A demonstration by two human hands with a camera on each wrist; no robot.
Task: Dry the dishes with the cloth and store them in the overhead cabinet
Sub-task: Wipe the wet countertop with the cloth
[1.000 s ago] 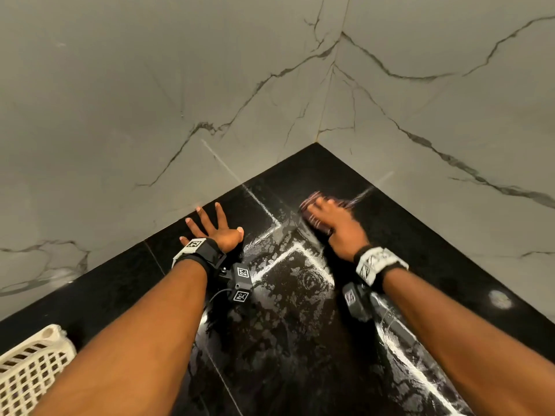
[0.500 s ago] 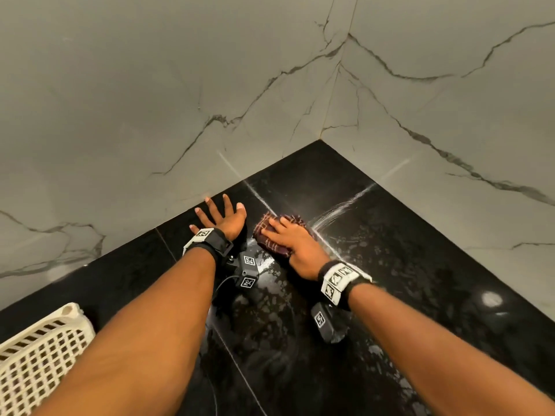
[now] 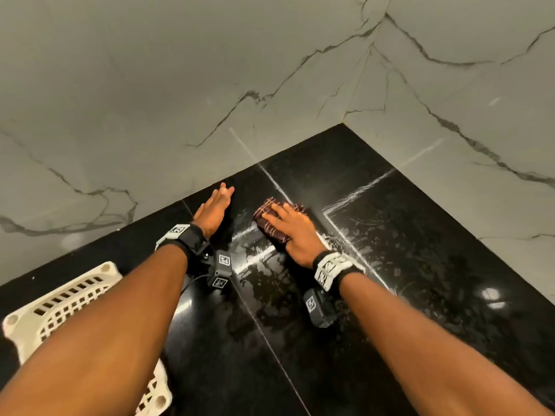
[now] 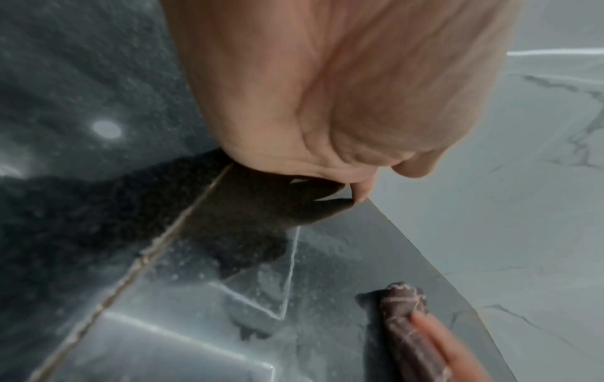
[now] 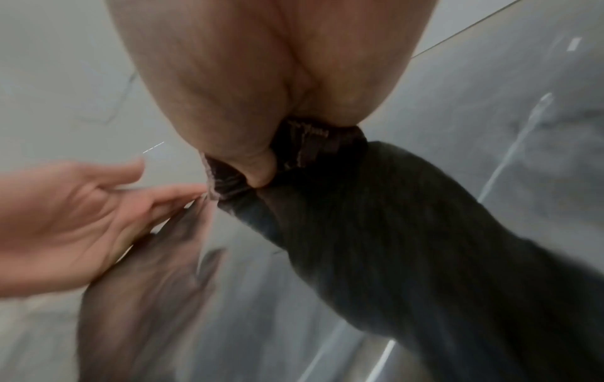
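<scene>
Right hand flat on cloth (wet black counter)

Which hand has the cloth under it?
The right hand: its fingers press the dark checked cloth onto the wet black counter. The left hand touches the counter beside it, holding nothing.
</scene>
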